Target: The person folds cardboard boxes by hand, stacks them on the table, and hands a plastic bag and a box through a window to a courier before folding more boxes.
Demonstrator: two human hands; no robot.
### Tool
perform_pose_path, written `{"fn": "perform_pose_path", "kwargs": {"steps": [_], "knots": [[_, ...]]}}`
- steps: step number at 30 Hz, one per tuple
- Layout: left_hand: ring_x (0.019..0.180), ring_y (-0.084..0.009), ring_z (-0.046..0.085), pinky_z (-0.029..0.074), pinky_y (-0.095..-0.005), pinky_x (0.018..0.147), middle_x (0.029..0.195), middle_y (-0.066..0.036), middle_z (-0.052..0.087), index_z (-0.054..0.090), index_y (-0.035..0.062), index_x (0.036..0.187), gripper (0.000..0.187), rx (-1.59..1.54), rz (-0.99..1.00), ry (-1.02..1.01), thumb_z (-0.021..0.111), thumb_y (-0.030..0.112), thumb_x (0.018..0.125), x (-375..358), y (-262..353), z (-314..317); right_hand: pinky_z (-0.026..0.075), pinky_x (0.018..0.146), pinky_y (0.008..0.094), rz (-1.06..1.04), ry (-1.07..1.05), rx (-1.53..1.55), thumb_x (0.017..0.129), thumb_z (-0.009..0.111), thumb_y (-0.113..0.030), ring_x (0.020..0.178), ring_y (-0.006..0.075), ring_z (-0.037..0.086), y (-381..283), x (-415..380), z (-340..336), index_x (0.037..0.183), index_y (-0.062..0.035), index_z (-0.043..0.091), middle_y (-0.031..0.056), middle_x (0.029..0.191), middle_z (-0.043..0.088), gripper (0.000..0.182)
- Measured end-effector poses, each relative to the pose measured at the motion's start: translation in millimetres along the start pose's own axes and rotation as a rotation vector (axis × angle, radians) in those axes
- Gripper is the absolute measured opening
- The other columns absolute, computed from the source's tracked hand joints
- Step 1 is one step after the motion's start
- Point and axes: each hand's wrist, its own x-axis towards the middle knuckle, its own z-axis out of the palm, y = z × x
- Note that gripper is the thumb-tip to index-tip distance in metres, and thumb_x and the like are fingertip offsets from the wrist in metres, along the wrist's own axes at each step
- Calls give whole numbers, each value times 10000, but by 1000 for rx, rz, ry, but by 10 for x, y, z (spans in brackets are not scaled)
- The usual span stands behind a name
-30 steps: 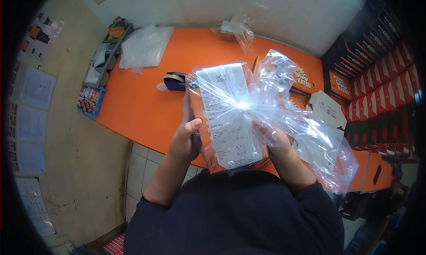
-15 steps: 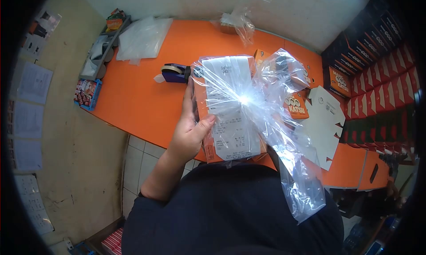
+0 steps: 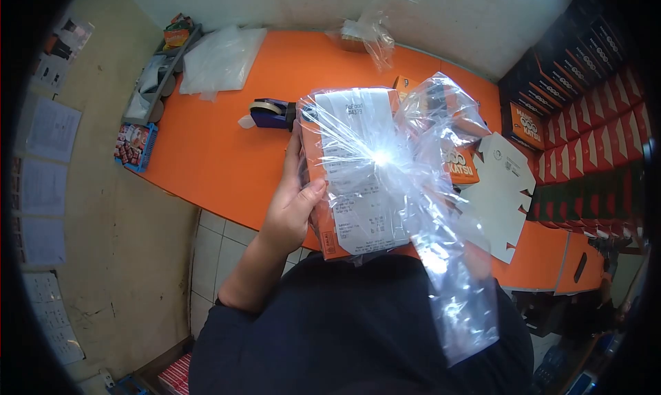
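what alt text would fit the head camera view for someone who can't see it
The person's left hand grips an orange cardboard box with a white paper receipt on its front, wrapped in a clear plastic bag that trails down to the right. Below it lies an orange table with a tape dispenser. The right hand is hidden.

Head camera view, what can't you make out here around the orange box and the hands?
- Right hand: not visible in the head view; the clear plastic bag hangs where it would be.
- Receipt on the orange box: print too small, and glare on the plastic washes out the middle.
- Left hand: fingers hidden behind the box; only the thumb shows.
- Box contents: closed, unseen.
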Motion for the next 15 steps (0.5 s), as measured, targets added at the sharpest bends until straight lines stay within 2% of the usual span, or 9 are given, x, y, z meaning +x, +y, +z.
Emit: {"fn": "perform_pose_path", "kwargs": {"steps": [7,10,13,15], "knots": [[1319,-267,266,180,-381,1083,1435,-202,208,-12,25,1452,800,-219,7,47,477,141,830,51,-120,63,473,846,421,-4,-29,13,884,433,-382,1031,261,550,-48,25,-5,1246,-49,413,138,1193,517,491],[1321,-267,264,183,-396,1083,1439,-187,212,-6,45,1456,866,-150,-50,4,542,169,797,89,-242,-56,472,849,427,-1,-47,22,886,426,-388,1032,263,550,-92,71,1,1244,-52,415,138,1193,517,491],[1304,-263,303,241,-379,1064,1444,-158,213,25,45,1456,914,-216,-57,-39,594,188,755,164,-210,-164,470,851,433,8,-73,11,887,419,-394,1033,266,549,-194,156,20,1242,-55,416,138,1194,518,491],[1287,-239,335,282,-360,1047,1431,-148,256,110,34,1446,858,-288,-160,-147,604,181,759,222,-287,-373,470,853,437,18,-80,-43,887,414,-398,1034,268,549,-338,265,24,1241,-56,417,138,1195,518,492]]}}
